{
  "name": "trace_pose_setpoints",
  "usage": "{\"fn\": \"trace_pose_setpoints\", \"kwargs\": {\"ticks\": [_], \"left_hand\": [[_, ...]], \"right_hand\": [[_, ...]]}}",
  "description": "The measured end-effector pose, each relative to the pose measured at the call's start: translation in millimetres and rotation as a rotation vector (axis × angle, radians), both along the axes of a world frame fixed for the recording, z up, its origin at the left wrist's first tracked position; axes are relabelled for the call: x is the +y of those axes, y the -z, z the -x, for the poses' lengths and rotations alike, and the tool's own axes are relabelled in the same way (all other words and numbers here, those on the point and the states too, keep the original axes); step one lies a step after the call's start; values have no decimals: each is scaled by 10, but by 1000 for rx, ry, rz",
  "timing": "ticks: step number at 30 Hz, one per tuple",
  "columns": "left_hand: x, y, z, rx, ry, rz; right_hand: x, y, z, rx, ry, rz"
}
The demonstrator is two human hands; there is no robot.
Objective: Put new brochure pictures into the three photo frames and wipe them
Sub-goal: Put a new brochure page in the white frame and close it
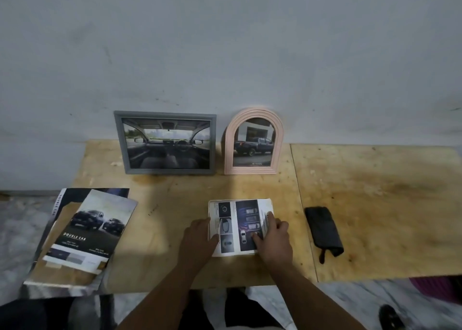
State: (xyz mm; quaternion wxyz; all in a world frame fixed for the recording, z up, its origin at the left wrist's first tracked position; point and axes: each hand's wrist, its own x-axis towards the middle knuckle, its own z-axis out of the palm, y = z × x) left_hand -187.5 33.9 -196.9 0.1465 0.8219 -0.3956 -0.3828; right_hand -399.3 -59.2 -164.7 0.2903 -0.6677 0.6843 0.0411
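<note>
A grey rectangular frame (165, 143) with a car-interior picture stands against the wall. Beside it on the right stands a pink arched frame (253, 142) holding a pickup-truck picture. A white frame (239, 226) lies flat near the table's front edge, with a brochure page of small car pictures on it. My left hand (197, 239) holds its left edge. My right hand (272, 239) presses fingers flat on the page's right part. A dark folded cloth (323, 231) lies to the right.
A stack of car brochures (82, 234) overhangs the table's left front corner. The plywood table (375, 204) has a seam right of the frames. The wall rises right behind the standing frames. A dark shoe (390, 317) is on the floor.
</note>
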Motion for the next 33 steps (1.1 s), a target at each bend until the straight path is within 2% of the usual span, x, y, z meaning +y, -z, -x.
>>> {"fn": "trace_pose_setpoints", "kwargs": {"ticks": [5, 7, 10, 13, 17, 21, 25, 28, 30, 33], "left_hand": [[5, -129, 29, 55, 62, -32], [44, -272, -36, 52, 51, -8], [224, -543, -304, 35, -95, 16], [544, -690, -755, -25, -282, 73], [1139, -728, -1472, -143, -544, 86], [1690, -601, -2015, -233, -752, 12], [2021, -311, -2326, -332, -694, -162], [2076, -319, -2420, -328, -697, -217], [2093, -297, -2468, -343, -663, -220], [2127, -220, -2520, -369, -655, -235]], "right_hand": [[4, 7, -7, 191, -48, 53], [-19, -14, -35, 187, -75, 103], [-67, -102, -338, 95, -201, 184], [-106, -221, -922, -46, -402, 261], [5, -325, -2092, -156, -784, 151], [451, -274, -3186, -120, -1122, 16], [806, 10, -3652, 51, -1325, 1], [806, 227, -3575, 144, -1376, 65], [713, 272, -3413, 75, -1301, 164], [536, 272, -3203, 34, -1192, 204]]}}
